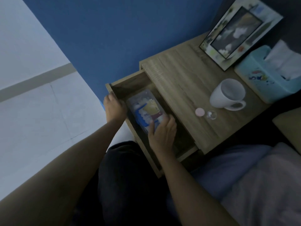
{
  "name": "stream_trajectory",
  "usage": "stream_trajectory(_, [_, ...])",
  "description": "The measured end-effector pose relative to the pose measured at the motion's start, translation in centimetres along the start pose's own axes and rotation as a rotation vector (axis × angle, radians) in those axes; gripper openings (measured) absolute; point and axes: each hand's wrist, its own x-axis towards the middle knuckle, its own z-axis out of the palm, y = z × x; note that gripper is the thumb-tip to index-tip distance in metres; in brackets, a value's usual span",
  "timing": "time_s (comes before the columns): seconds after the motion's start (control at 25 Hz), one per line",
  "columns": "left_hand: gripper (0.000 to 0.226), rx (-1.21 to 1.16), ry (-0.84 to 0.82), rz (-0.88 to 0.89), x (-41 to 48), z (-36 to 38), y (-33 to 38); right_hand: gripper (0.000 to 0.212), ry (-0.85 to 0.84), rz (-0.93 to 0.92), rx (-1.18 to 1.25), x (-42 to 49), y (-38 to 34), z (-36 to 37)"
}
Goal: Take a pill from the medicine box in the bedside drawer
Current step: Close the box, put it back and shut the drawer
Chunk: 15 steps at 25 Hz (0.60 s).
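Both hands at the open wooden bedside drawer (130, 84), with the clear plastic medicine box (145, 108) lying inside it.

The right hand (162, 134) grips the box's near end, fingers over its lid (blue, yellow and white packets show through, blurred); the left hand (114, 106) clasps the drawer's front panel. On the nightstand top (179, 82) stand a white ceramic mug (228, 95), a small pink cap (199, 112) just beside a tiny clear bottle (211, 115), a teal tissue box (267, 75) holding white tissues, and a picture frame (239, 31).

Both forearms are bare, no sleeves, watch or rings showing on the left hand (114, 106) or right hand (163, 132). Dark trousers (128, 176) at 6 o'clock.
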Motion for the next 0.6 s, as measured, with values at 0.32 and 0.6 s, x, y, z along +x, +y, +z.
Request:
stream_trajectory(0.32, [0.059,-0.264,-0.281,-0.397,0.8,0.4,-1.0,0.085,-0.408,-0.142,-0.103,5.4,3.8,-1.2])
stream_trajectory(0.6, [0.071,-0.377,-0.474,-0.318,3.0,2.6,1.2,0.081,-0.326,-0.163,-0.156,5.3,4.3,-0.4])
